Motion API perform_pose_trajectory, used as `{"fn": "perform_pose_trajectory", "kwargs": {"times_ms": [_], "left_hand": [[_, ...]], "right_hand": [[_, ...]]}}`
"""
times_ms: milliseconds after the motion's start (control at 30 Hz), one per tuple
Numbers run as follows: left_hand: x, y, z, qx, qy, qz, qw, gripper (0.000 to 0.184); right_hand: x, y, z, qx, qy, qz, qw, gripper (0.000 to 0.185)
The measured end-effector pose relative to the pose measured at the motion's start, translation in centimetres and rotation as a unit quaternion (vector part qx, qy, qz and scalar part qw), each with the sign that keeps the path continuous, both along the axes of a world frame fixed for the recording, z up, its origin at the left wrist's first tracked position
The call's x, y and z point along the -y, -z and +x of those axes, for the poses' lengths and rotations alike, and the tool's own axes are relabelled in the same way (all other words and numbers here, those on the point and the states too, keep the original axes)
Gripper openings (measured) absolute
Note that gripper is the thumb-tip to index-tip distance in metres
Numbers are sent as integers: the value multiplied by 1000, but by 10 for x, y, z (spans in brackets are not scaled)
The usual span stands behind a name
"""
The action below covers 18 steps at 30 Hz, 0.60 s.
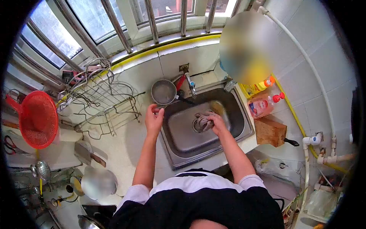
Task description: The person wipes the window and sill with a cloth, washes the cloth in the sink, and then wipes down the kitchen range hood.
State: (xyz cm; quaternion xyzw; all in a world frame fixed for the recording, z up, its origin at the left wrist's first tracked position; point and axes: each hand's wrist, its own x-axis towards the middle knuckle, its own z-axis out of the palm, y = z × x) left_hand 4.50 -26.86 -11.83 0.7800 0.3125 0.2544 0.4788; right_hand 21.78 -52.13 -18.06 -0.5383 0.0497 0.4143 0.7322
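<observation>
My right hand (217, 124) is closed on a crumpled grey cloth (203, 121) over the drain of the steel sink (183, 143). At the sink's left rim, my left hand (154, 120) has its fingers loosely bent and apart, with nothing seen between them. Just beyond its fingertips stands a small saucepan (164, 92) at the sink's back left corner; I cannot tell whether they touch. The pan's black handle (186, 100) reaches over the basin. Behind the basin is the metal faucet (191, 86).
On the right stand a yellow bottle (253, 89), a pink pump bottle (263, 105) and a wooden knife block (270, 131). To the left are a wire rack (103, 101), a red colander (39, 119) and a cleaver (89, 154). Window bars (151, 23) line the back.
</observation>
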Motion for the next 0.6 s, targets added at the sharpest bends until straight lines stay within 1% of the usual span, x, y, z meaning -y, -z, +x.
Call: {"fn": "perform_pose_trajectory", "kwargs": {"times_ms": [33, 67, 100, 133, 167, 200, 233, 267, 300, 333, 367, 400, 433, 467, 500, 533, 567, 600], "left_hand": [[0, 30, 4, -36, -112, 10, 993, 47], [2, 43, 9, -39, -115, 7, 993, 47], [2, 53, 18, -89, -199, 113, 969, 53], [0, 49, 28, -136, -277, 220, 925, 60], [-6, 45, 35, -137, -279, 219, 925, 60], [-12, 26, 40, -126, -273, -20, 954, 54], [-18, 16, 43, -107, -251, -257, 927, 49], [-28, 37, 48, -110, -252, -259, 926, 49], [-39, 76, 52, -147, -285, -165, 933, 48], [-46, 99, 54, -183, -314, -70, 929, 48], [-48, 101, 52, -186, -313, -71, 929, 48], [-49, 99, 50, -145, -313, -74, 936, 48], [-46, 91, 50, -103, -313, -77, 941, 49], [-41, 84, 48, -105, -313, -78, 941, 49], [-29, 61, 44, -110, -329, -60, 936, 49], [-22, 51, 43, -113, -344, -41, 931, 50], [-28, 66, 40, -114, -345, -42, 931, 50], [-40, 96, 34, -68, -358, -61, 929, 49]], "right_hand": [[1, -3, -1, -2, -3, -4, 1000, 34], [2, -6, -2, 14, -20, -24, 999, 35], [5, -6, -4, 28, -37, -44, 998, 36], [7, -1, -4, 26, -39, -46, 998, 36], [9, 4, -2, 24, -45, -66, 996, 38], [11, 9, -1, 21, -51, -88, 995, 40], [12, 12, -1, 20, -52, -90, 994, 40], [12, 15, -2, 16, -29, -74, 997, 41], [12, 17, -2, 12, -5, -58, 998, 41], [11, 13, -2, 10, -5, -60, 998, 41], [7, 3, -2, -9, 6, -56, 998, 43], [3, -2, -1, -28, 16, -51, 998, 45], [1, 8, 3, -30, 17, -53, 998, 45], [-3, 20, 7, 3, 10, -68, 998, 46], [-6, 29, 11, 36, 3, -81, 996, 47], [-10, 32, 11, 35, 3, -83, 996, 47], [-14, 34, 12, 44, 3, -99, 994, 45], [-17, 36, 13, 52, 2, -114, 992, 44]]}}
